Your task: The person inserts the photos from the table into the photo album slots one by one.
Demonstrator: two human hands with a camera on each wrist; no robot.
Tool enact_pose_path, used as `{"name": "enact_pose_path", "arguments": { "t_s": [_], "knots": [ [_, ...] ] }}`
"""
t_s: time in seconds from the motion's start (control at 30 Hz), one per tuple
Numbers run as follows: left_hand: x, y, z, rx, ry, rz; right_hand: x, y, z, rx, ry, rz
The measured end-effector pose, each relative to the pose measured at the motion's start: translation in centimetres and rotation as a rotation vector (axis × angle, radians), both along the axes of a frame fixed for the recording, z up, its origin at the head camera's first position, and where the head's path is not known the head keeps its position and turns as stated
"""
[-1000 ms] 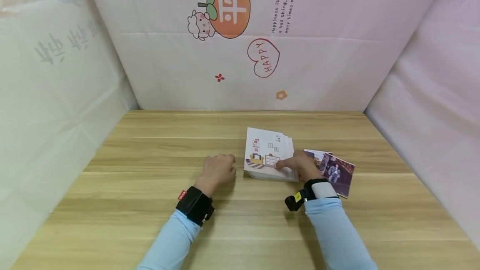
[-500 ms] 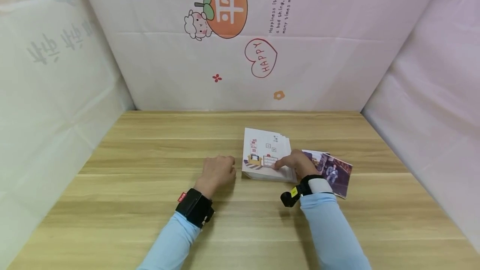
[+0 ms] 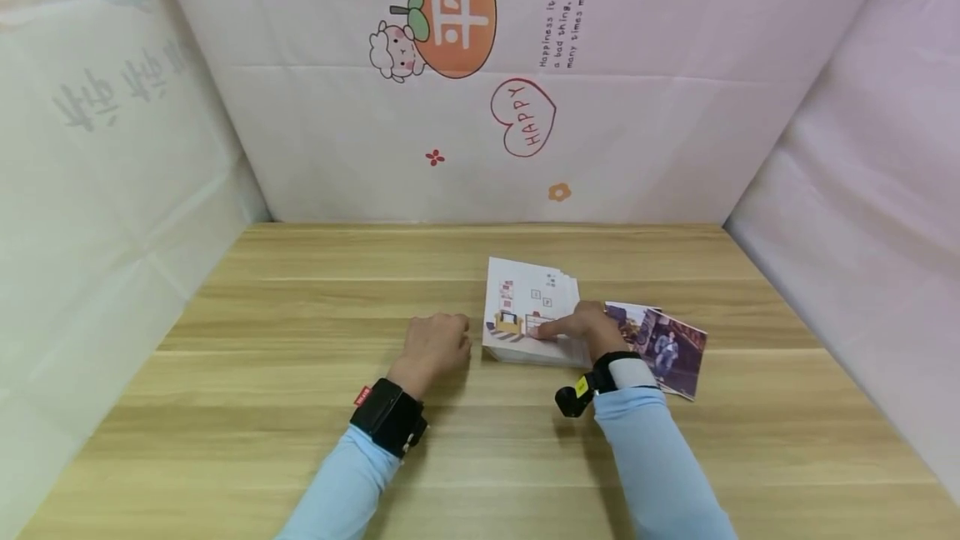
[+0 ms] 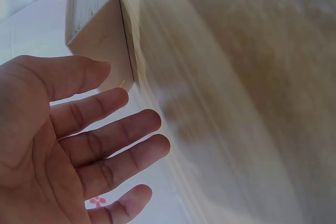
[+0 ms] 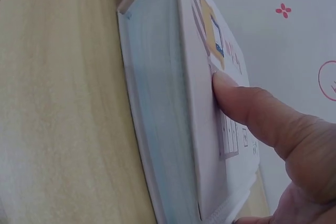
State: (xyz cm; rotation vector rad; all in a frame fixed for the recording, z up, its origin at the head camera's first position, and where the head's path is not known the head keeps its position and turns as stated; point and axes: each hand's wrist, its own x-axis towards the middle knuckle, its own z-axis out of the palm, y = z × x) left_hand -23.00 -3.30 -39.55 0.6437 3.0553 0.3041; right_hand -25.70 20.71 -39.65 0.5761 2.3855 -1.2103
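A thick photo album (image 3: 517,294) lies closed on the wooden table, its pale cover printed with small drawings. My right hand (image 3: 588,327) is at its right edge, thumb (image 5: 247,103) pressing on the cover and the other fingers mostly hidden by the hand and album. Layered page edges (image 5: 160,98) show between the covers in the right wrist view. My left hand (image 3: 435,348) stays just left of the album, apart from the spine (image 4: 105,45), fingers relaxed and slightly bent, holding nothing.
Two photos (image 3: 675,352) overlap on the table (image 3: 315,307) right of the album, partly behind my right hand and wrist. White printed cloth (image 3: 337,148) closes off the back, with more cloth at both sides.
My right thumb has slid a little left across the album cover, and the right wrist has shifted slightly left. The left hand and the photos stay put.
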Motion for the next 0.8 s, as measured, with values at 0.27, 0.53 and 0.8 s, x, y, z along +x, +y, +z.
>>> {"name": "enact_pose_path", "arguments": {
  "t_s": [0.27, 0.53, 0.8],
  "knots": [
    [0.02, 0.15, -0.1, 0.015, -0.01, -0.005, -0.2, -0.11, 0.15, 0.081, 0.027, 0.063],
    [-0.02, 0.13, -0.14, -0.002, -0.02, 0.003, -0.19, -0.22, 0.45, 0.139, 0.022, 0.101],
    [-0.13, 0.03, -0.21, 0.003, -0.026, 0.01, -0.81, 0.14, -0.09, 0.021, 0.018, 0.048]
  ]
}}
